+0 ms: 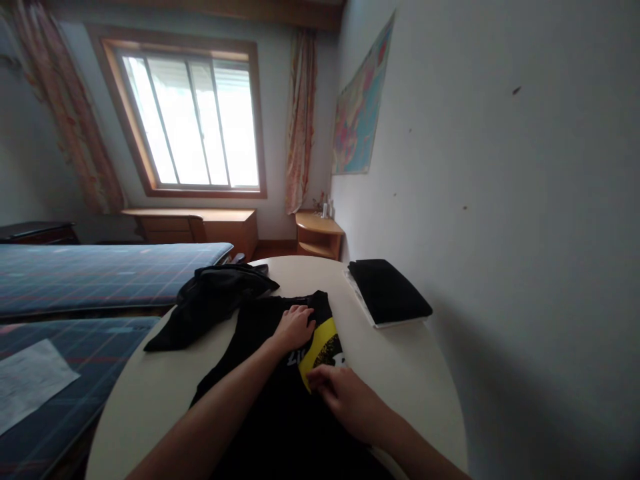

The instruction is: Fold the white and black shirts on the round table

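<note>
A black shirt (267, 373) with a yellow curved band and white lettering lies spread on a round cream table (395, 373). My left hand (295, 328) rests flat on its upper part, near the neck edge, fingers stretched forward. Lower down, beside the yellow band, the curled fingers of my right hand (343, 397) pinch the cloth at the shirt's right side. Crumpled behind and to the left is another black garment (210, 300). A folded black cloth (387, 290) sits on a white sheet or packet at the table's right.
Two beds with blue checked mattresses (100, 273) stand left of the table, with a paper sheet (35, 380) on the nearer one. A white wall (500, 233) closes off the right side. Wooden cabinets (230, 230) and a corner shelf (320, 227) are at the back.
</note>
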Tool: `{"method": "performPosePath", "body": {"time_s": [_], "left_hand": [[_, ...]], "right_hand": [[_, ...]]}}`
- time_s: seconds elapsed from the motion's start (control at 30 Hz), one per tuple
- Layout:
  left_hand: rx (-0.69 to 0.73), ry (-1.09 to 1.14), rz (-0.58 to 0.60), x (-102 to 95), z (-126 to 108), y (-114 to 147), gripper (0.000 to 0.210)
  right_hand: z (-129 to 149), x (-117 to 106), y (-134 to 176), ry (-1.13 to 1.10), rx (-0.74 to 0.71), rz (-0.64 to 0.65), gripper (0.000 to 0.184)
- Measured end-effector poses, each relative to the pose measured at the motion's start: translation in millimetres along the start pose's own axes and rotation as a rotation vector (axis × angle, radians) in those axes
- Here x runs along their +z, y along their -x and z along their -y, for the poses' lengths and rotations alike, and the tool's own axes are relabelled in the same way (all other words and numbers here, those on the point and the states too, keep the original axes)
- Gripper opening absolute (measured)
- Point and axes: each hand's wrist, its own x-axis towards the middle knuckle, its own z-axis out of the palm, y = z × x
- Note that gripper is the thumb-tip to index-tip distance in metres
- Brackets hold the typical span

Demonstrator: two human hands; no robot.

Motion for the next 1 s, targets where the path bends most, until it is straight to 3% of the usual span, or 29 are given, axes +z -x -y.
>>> {"method": "performPosePath", "body": {"time_s": [0.2, 0.3, 0.43, 0.6, 0.77, 1.0], "left_hand": [[0.059, -0.058, 0.027, 2.1, 4, 7, 0.045], [0.071, -0.069, 0.048, 1.7, 5, 5, 0.048], [0.07, -0.075, 0.042, -6.2, 10, 3, 0.047], [-0.136, -0.128, -0.067, -23.9, 30, 10, 0.046], [-0.297, -0.194, -0.163, -33.7, 58, 35, 0.042], [-0.449, -0.223, -0.213, -41.3, 82, 69, 0.041]], "right_hand": [[-9, 3, -11, 0.274, -0.091, -0.083, 0.029], [-13, 5, -23, 0.353, -0.09, -0.117, 0.043], [-20, 6, -46, 0.467, -0.027, -0.061, 0.061], [-29, 8, -72, 0.522, 0.087, -0.061, 0.066], [-27, 14, -83, 0.603, 0.238, -0.131, 0.062], [-11, 8, -110, 0.746, 0.236, -0.31, 0.045]]}}
